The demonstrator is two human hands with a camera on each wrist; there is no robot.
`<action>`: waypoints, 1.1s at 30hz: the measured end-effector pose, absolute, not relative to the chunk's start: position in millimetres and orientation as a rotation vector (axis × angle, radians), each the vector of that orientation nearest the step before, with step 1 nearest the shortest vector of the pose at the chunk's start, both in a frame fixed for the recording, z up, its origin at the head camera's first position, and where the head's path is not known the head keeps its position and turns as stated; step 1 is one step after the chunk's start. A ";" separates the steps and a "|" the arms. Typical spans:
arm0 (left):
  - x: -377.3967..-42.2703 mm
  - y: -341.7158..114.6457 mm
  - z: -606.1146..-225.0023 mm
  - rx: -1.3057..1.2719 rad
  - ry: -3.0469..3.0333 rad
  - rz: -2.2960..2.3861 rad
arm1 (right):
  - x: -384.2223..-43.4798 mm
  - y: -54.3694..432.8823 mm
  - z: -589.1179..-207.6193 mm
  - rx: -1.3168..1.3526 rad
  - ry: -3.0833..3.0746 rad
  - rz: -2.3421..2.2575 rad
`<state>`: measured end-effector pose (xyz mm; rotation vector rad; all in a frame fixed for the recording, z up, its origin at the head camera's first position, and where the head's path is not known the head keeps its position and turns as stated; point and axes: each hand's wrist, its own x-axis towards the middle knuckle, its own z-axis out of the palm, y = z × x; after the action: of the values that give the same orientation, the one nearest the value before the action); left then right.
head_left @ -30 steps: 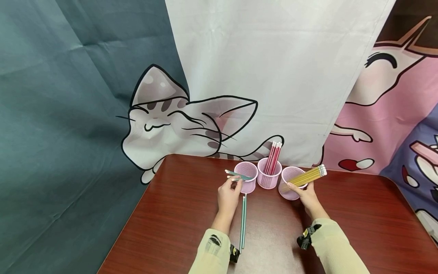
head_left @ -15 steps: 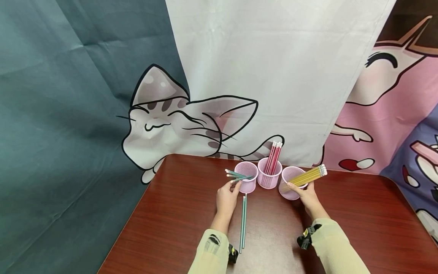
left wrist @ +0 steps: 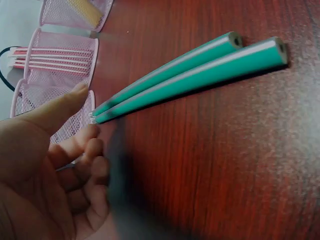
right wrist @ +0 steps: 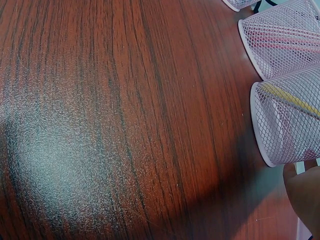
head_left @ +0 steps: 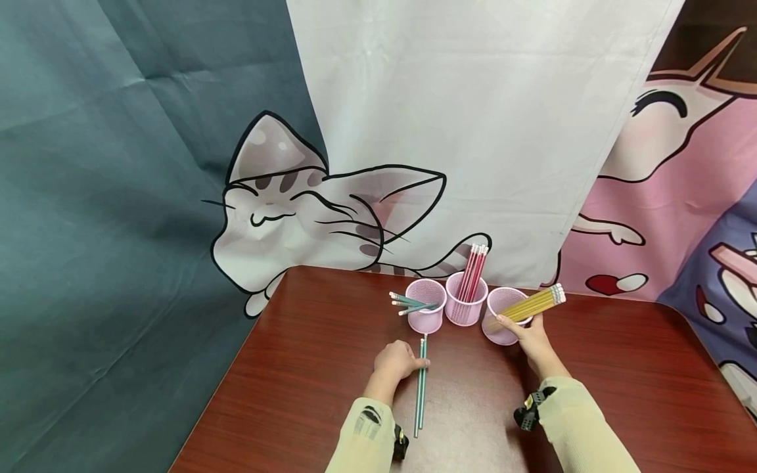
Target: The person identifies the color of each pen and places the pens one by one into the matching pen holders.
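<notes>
My left hand (head_left: 395, 362) is over the table beside two green pencils (head_left: 421, 387) lying side by side. In the left wrist view its thumb stands apart from the loosely bent fingers (left wrist: 95, 172), with nothing between them; the pencils' eraser ends are just beyond the fingertips. My right hand (head_left: 532, 338) grips the right pink mesh pencil cup (head_left: 498, 336), thumb along the front rim. Yellow pencils (head_left: 535, 303) lean out of that cup over the hand. In the right wrist view, fingers (right wrist: 290, 172) show at the cup's wall.
The left mesh cup (head_left: 426, 322) holds several green pencils (head_left: 408, 302) tilted left, erasers outward. Red pencils (head_left: 473, 272) stand in the middle cup (head_left: 463, 315). The cups form a row near the back edge of the brown table (head_left: 296, 381). Behind it hangs a cartoon-print cloth (head_left: 473, 118).
My left hand has let go of a green pencil in the left cup, then moved back towards me to the two pencils on the table. The right hand stays put.
</notes>
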<state>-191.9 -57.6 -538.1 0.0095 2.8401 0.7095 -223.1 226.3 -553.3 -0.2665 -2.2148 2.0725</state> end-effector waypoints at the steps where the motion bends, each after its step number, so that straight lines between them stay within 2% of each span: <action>1: -191.1 -57.3 -539.0 0.015 2.825 0.690 | -223.0 226.1 -553.8 -0.268 -2.203 2.072; 15: -189.4 -57.0 -546.8 0.031 2.819 0.681 | -223.9 228.5 -560.0 -0.197 -2.207 2.044; 27: -190.0 -55.5 -548.3 0.012 2.847 0.657 | -224.0 224.2 -548.6 -0.319 -2.228 2.092; 33: -190.6 -51.6 -544.6 -0.034 2.854 0.594 | -222.7 225.6 -552.6 -0.262 -2.210 2.071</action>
<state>-190.6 -51.6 -544.6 -0.0338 2.8538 0.5939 -222.7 225.6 -552.6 -0.2622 -2.2095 2.0708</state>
